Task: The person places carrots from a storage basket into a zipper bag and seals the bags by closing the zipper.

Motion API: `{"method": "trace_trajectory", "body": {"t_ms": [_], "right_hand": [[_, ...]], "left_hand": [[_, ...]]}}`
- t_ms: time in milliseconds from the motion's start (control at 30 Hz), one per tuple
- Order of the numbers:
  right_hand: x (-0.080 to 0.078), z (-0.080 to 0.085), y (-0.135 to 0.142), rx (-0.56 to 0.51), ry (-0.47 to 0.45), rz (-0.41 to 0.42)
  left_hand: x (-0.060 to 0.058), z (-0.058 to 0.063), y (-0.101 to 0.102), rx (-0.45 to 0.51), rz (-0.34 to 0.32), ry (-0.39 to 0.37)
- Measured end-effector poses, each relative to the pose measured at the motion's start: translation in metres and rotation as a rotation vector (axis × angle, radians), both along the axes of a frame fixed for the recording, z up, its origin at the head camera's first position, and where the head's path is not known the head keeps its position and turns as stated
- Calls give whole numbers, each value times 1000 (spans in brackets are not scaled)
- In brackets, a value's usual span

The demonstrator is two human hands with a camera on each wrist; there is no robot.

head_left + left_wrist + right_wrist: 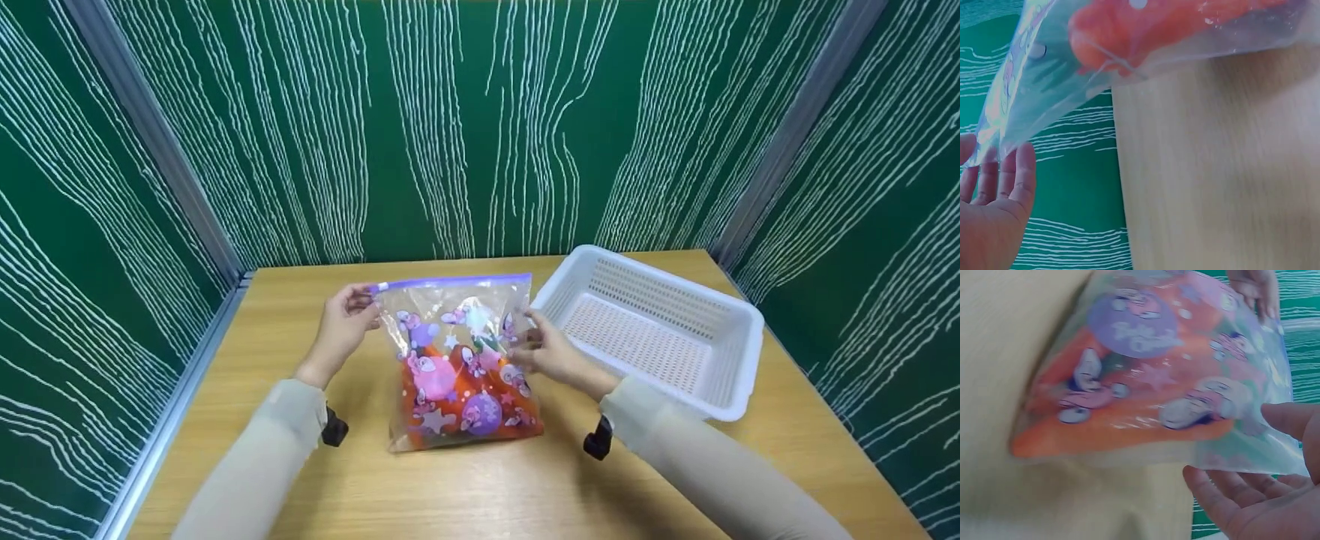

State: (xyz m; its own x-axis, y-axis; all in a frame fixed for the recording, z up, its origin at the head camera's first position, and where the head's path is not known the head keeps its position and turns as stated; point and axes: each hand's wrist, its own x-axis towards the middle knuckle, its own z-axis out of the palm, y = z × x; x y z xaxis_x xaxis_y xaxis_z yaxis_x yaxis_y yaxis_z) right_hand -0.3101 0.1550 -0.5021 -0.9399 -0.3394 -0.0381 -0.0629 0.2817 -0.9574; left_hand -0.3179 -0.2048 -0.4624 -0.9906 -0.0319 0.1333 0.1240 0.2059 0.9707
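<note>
A clear slider bag [450,375] with a purple top strip and printed cartoon figures, stars and circles stands on the table, holding orange, carrot-like pieces [1129,430]. At its upper left corner, beside the white slider, my left hand [346,321] pinches the plastic. In the left wrist view the left fingers [1023,169] lie along that corner. My right hand [551,351] is at the bag's right side. There, the right wrist view shows the thumb [1289,419] over the printed face and the fingers extended at the side edge, thumb and fingertips well apart.
A white perforated basket [739,371] sits at the right of the table, just behind the right forearm, with its near left rim close to the bag. Bare wood [450,499] shows in front of the bag. Green, white-streaked walls [480,135] enclose the back and sides.
</note>
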Motion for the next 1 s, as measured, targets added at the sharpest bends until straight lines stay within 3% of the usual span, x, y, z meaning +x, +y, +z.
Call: {"method": "trace_trajectory", "body": {"t_ms": [400, 667, 1000], "right_hand": [[3, -21, -5, 121, -25, 48], [4, -35, -2, 226, -83, 3], [8, -28, 7, 322, -55, -5]], "left_hand": [[-10, -21, 8, 27, 13, -109], [-14, -36, 6, -30, 12, -170], [-14, -45, 11, -116, -52, -174]]}}
